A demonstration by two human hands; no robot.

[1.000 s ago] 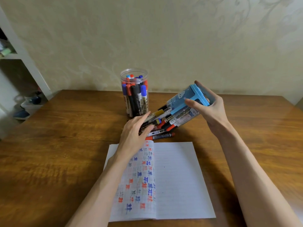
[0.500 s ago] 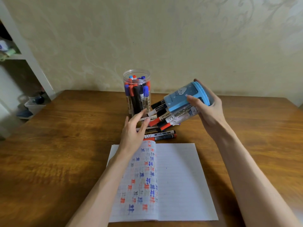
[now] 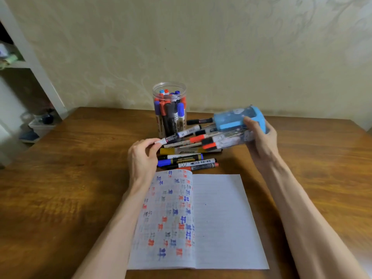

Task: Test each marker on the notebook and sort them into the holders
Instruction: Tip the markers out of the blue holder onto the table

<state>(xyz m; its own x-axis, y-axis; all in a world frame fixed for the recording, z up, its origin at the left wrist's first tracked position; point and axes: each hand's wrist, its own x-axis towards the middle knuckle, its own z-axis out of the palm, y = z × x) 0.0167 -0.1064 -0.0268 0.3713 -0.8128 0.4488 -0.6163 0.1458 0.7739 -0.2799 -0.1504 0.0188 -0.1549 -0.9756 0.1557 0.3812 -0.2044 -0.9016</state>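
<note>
- Your left hand [image 3: 144, 158] pinches the white end of 1 marker [image 3: 168, 139] between thumb and fingertips, the fingers curled in.
- Your right hand [image 3: 260, 141] is wrapped round the base end of the blue holder [image 3: 229, 118], thumb across the front and fingers behind.
- The holder is tipped on its side with its mouth to the left, and several markers jut out of it. The pinched marker lies among them; I cannot tell whether its far end is inside.
- A pile [image 3: 187, 158] of loose markers lies on the table in front of the holder, touching the notebook's far edge. It has yellow, black, blue and red ones.
- A clear jar [image 3: 170, 117] stands upright just behind the pile, packed with upright markers.
- The notebook [image 3: 217, 218] lies open nearest you, between your forearms. Its left page is full of red, blue and faded marks, and its right page is lined and almost bare.
- The table [image 3: 60, 198] is glossy brown wood with strong grain and runs back to the wall.
- The wall [image 3: 221, 47] has cream paper with faint scrolls.
- At the left stands a white shelf [image 3: 38, 73] with blurred things on it, and a pale bin [image 3: 41, 126] sits low beside the table.
</note>
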